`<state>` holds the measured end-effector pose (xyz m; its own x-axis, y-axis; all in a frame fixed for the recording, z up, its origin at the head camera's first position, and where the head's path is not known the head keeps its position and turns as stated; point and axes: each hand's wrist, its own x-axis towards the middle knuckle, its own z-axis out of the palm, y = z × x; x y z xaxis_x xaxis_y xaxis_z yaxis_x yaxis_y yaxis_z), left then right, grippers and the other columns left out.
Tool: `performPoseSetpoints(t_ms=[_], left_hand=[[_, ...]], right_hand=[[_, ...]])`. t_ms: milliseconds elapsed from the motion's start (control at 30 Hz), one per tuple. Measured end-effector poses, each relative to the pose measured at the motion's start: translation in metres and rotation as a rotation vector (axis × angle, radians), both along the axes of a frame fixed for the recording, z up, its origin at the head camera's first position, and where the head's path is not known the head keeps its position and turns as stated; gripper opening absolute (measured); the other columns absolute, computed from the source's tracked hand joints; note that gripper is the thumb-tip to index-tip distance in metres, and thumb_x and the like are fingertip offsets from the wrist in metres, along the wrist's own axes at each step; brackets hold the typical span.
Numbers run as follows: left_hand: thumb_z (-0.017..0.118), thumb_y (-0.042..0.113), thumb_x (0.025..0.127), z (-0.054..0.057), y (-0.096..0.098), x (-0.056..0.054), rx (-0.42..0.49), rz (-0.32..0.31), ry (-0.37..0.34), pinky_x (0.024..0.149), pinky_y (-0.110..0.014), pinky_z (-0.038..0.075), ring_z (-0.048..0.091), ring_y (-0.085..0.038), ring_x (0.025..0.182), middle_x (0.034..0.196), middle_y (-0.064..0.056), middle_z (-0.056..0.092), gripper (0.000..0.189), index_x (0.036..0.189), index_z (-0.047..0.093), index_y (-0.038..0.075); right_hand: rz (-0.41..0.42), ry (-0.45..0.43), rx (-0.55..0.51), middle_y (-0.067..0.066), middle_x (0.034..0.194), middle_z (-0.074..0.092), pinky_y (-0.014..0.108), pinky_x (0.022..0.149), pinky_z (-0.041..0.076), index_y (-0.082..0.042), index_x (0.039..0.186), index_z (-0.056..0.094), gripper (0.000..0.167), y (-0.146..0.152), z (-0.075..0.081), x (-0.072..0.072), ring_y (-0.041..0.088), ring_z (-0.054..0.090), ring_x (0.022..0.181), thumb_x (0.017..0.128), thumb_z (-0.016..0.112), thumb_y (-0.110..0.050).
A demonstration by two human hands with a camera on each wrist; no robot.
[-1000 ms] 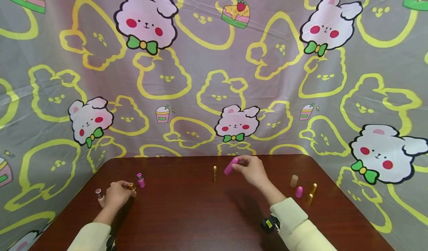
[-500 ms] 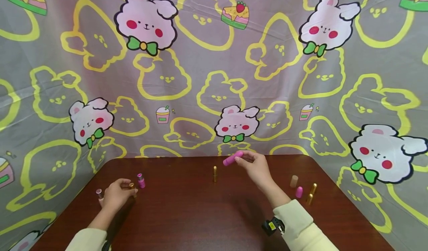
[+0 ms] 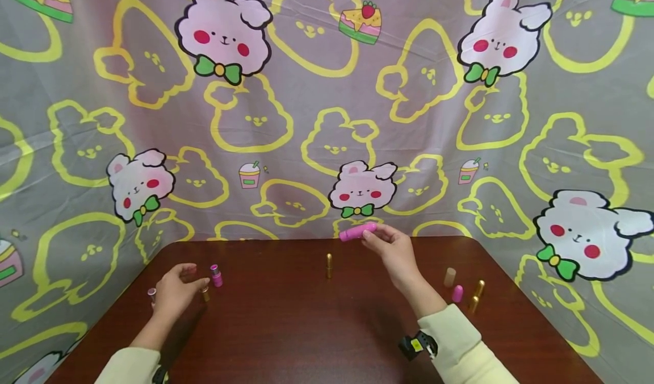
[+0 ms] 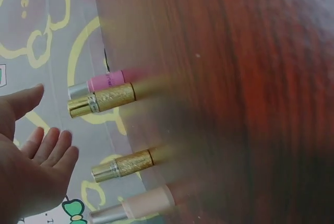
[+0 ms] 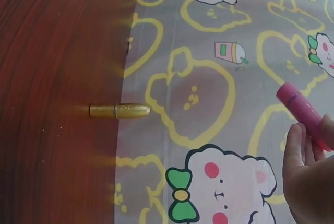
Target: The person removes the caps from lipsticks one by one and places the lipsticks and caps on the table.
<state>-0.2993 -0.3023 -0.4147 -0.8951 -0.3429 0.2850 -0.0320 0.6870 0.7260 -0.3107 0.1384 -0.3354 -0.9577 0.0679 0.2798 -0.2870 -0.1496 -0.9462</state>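
Note:
My right hand (image 3: 397,256) grips a capped pink lipstick (image 3: 356,232), raised above the far table edge and nearly level. In the right wrist view its lower end (image 5: 288,92) points up and to the left. My left hand (image 3: 176,293) hovers beside a gold lipstick base (image 3: 205,295), fingers loose and holding nothing. Around it stand uncapped lipsticks: a pink one (image 3: 216,276), a pale pink one (image 3: 151,294) and, clear in the left wrist view, a second gold one (image 4: 133,162) that the hand hides from the head camera. A closed gold lipstick (image 3: 329,266) stands upright at the table's middle.
On the right side of the brown table (image 3: 286,327) stand a beige cap (image 3: 449,277), a pink cap (image 3: 457,293) and two gold caps (image 3: 479,287). A cartoon-printed cloth (image 3: 306,145) hangs behind and beside the table.
My right hand has lifted the pink lipstick higher and turned it from slanting downward to nearly level. My left hand has come off the gold lipstick base and moved slightly up.

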Motion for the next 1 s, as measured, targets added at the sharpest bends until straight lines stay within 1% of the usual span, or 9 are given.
performPoseSetpoints(t_ms=[167, 367, 500, 600, 700, 767, 833, 900, 1000], left_hand=[[0.077, 0.031, 0.084, 0.006, 0.009, -0.001, 0.07, 0.06, 0.078, 0.086, -0.066, 0.029, 0.053, -0.042, 0.115, 0.128, -0.024, 0.057, 0.056, 0.127, 0.056, 0.002], [0.079, 0.022, 0.083, 0.016, 0.028, -0.008, 0.125, 0.021, 0.243, 0.096, -0.053, 0.039, 0.056, -0.038, 0.115, 0.123, -0.023, 0.062, 0.049, 0.122, 0.06, -0.001], [0.08, 0.02, 0.082, 0.023, 0.043, -0.012, 0.147, -0.006, 0.309, 0.091, -0.04, 0.046, 0.061, -0.032, 0.11, 0.12, -0.018, 0.065, 0.047, 0.12, 0.062, 0.001], [0.081, 0.022, 0.081, 0.028, 0.056, -0.014, 0.188, -0.03, 0.342, 0.072, -0.023, 0.05, 0.066, -0.021, 0.094, 0.118, -0.015, 0.067, 0.045, 0.119, 0.064, 0.004], [0.081, 0.019, 0.08, 0.031, 0.068, -0.017, 0.24, -0.086, 0.381, 0.065, -0.011, 0.045, 0.065, -0.012, 0.09, 0.116, -0.014, 0.067, 0.043, 0.116, 0.065, 0.003], [0.081, 0.015, 0.08, 0.033, 0.076, -0.019, 0.284, -0.139, 0.402, 0.073, -0.011, 0.046, 0.063, -0.012, 0.101, 0.116, -0.014, 0.067, 0.042, 0.116, 0.065, 0.001], [0.08, 0.01, 0.08, 0.036, 0.084, -0.02, 0.346, -0.201, 0.425, 0.085, -0.015, 0.046, 0.063, -0.016, 0.106, 0.116, -0.015, 0.067, 0.041, 0.116, 0.065, -0.001], [0.079, 0.006, 0.081, 0.039, 0.093, -0.022, 0.413, -0.257, 0.445, 0.089, -0.02, 0.047, 0.063, -0.019, 0.106, 0.115, -0.014, 0.067, 0.04, 0.117, 0.064, -0.002], [0.077, 0.0, 0.081, 0.043, 0.107, -0.023, 0.516, -0.343, 0.479, 0.09, -0.025, 0.049, 0.065, -0.013, 0.101, 0.11, -0.009, 0.068, 0.038, 0.116, 0.064, -0.006]], right_hand=[[0.035, 0.005, -0.121, 0.01, 0.1, 0.068, 0.041, 0.091, 0.05, 0.014, 0.122, 0.056, 0.036, -0.001, 0.003, -0.001, 0.025, 0.069, 0.094, 0.09, 0.066, 0.0], [0.054, -0.011, -0.235, 0.008, 0.101, 0.068, 0.04, 0.091, 0.049, 0.014, 0.122, 0.056, 0.033, -0.004, 0.007, 0.0, 0.02, 0.068, 0.093, 0.092, 0.063, 0.003], [0.057, -0.017, -0.313, 0.009, 0.098, 0.067, 0.041, 0.092, 0.049, 0.007, 0.11, 0.063, 0.019, -0.007, 0.009, 0.0, 0.02, 0.069, 0.091, 0.092, 0.062, 0.003], [0.069, -0.02, -0.373, 0.009, 0.096, 0.067, 0.041, 0.092, 0.048, 0.001, 0.103, 0.067, 0.012, -0.009, 0.01, 0.001, 0.02, 0.069, 0.089, 0.092, 0.062, 0.003], [0.081, -0.031, -0.415, 0.009, 0.095, 0.067, 0.041, 0.093, 0.048, -0.001, 0.101, 0.068, 0.012, -0.011, 0.01, 0.001, 0.02, 0.069, 0.088, 0.092, 0.061, 0.003], [0.085, -0.04, -0.425, 0.008, 0.096, 0.067, 0.039, 0.092, 0.049, -0.003, 0.1, 0.069, 0.011, -0.012, 0.01, 0.001, 0.02, 0.068, 0.089, 0.093, 0.061, 0.002], [0.085, -0.051, -0.432, 0.009, 0.098, 0.066, 0.037, 0.091, 0.049, -0.004, 0.099, 0.069, 0.012, -0.012, 0.009, 0.002, 0.019, 0.068, 0.09, 0.093, 0.061, 0.001], [0.09, -0.052, -0.437, 0.009, 0.099, 0.067, 0.037, 0.091, 0.049, -0.005, 0.098, 0.07, 0.012, -0.013, 0.009, 0.002, 0.021, 0.068, 0.093, 0.093, 0.061, 0.001], [0.096, -0.051, -0.454, 0.008, 0.1, 0.068, 0.037, 0.092, 0.049, -0.008, 0.095, 0.071, 0.013, -0.015, 0.01, 0.003, 0.021, 0.069, 0.093, 0.094, 0.06, 0.0]])
